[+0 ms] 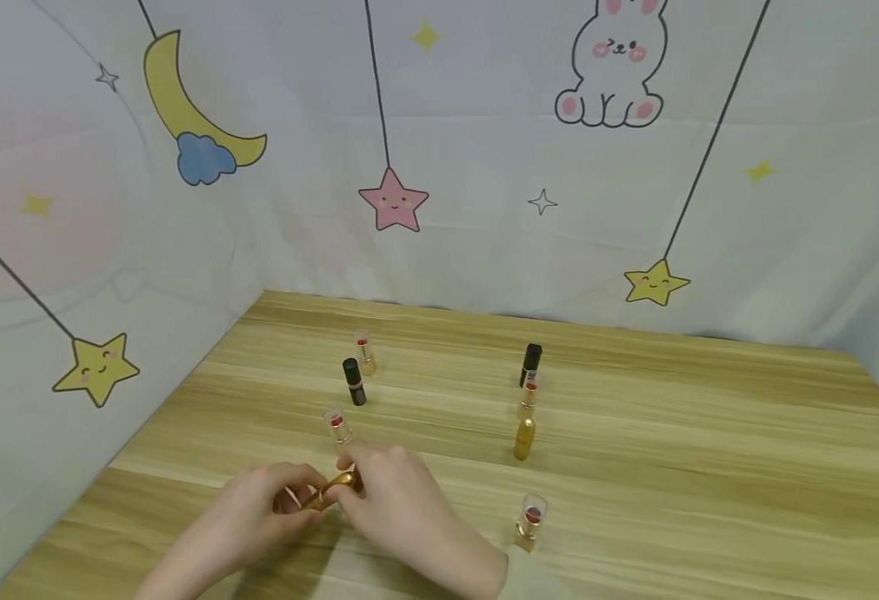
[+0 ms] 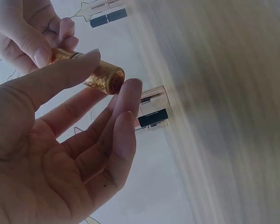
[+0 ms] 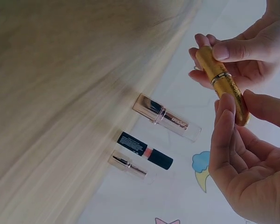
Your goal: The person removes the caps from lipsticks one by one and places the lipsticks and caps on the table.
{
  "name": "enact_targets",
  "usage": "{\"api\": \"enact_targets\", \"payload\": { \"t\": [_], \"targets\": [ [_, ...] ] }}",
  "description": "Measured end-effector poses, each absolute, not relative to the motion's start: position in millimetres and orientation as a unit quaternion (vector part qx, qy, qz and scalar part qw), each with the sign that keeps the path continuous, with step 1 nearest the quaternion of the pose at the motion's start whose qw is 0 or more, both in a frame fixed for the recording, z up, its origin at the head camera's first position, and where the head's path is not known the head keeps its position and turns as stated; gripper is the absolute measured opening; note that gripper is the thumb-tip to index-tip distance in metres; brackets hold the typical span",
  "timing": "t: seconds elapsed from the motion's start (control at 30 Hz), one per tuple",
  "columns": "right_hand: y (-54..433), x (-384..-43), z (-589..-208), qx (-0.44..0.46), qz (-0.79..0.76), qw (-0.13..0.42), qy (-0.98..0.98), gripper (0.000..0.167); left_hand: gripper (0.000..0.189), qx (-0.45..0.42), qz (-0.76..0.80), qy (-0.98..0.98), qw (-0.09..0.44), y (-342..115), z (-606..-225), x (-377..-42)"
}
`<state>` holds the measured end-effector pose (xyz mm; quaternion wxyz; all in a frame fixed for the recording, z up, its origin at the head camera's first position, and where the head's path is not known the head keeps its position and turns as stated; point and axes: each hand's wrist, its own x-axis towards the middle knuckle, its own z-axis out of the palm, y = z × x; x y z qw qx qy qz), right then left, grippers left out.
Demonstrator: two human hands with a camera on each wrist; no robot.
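Note:
A gold lipstick tube point(image 3: 222, 84) with a silver ring round its middle is held between both hands. My left hand point(image 1: 262, 504) pinches one end with thumb and fingers, near the flat base seen in the left wrist view. The rounded other end is gripped by my right hand point(image 1: 402, 504). In the head view the fingers cover part of the tube. Just beyond the hands stands a clear-capped lipstick point(image 1: 339, 427) with a red tip, its lower part close to the right fingers.
Farther back on the left stand a black lipstick point(image 1: 354, 383) and another clear-capped one point(image 1: 365, 354). On the right are a black lipstick point(image 1: 531, 364), a clear-capped one point(image 1: 529, 396), a gold tube point(image 1: 525, 439) and a nearer clear-capped one point(image 1: 529, 523). A printed curtain point(image 1: 469, 250) borders the wooden table point(image 1: 671, 458).

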<state>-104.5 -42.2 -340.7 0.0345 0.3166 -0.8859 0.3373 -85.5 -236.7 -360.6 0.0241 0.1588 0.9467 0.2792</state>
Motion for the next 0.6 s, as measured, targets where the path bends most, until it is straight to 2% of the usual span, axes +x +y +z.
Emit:
{"api": "enact_targets", "payload": {
  "t": [0.2, 0.6],
  "targets": [
    [-37, -105, -341, 0.334, 0.322, 0.066, -0.884, 0.007, 0.015, 0.176, 0.277, 0.944, 0.026, -234, -358, -86],
    [-27, -102, -336, 0.33, 0.322, 0.069, -0.885, 0.008, 0.019, 0.211, 0.286, 0.934, 0.029, -233, -359, -87]
  ]
}}
